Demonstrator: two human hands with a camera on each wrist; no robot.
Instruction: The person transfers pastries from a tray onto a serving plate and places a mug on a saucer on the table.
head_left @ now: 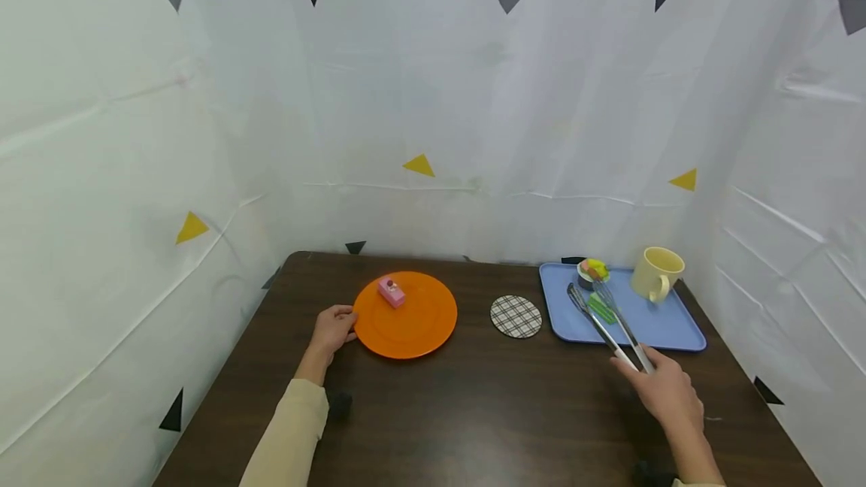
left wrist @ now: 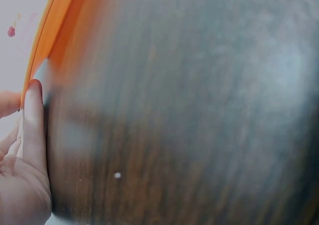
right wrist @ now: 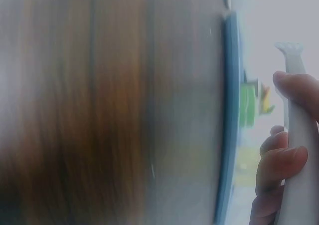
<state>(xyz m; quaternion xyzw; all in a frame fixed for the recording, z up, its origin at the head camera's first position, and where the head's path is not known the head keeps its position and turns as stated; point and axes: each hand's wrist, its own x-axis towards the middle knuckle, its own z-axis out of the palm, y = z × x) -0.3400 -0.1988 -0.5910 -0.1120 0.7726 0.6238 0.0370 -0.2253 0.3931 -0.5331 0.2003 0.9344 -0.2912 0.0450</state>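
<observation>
In the head view my left hand (head_left: 333, 331) grips the left rim of an orange plate (head_left: 406, 337). The left wrist view shows a finger and thumb (left wrist: 34, 120) at the orange rim (left wrist: 47, 40). A small pink cake piece (head_left: 392, 291) lies on the plate. My right hand (head_left: 666, 389) holds metal tongs (head_left: 624, 325) by their white handles (right wrist: 301, 170). Their arms are spread and reach over a blue tray (head_left: 564, 325). On it are a green cake piece (head_left: 601, 308), seen between the arms, and a cupcake (head_left: 585, 279) near the tips. Whether the tongs touch either is unclear.
A pale yellow mug (head_left: 652, 270) stands at the tray's right back. Between plate and tray lies a round checked coaster (head_left: 516, 316). White sheeting (head_left: 433, 81) with coloured triangles surrounds the dark wooden table (head_left: 467, 419) at the back and sides.
</observation>
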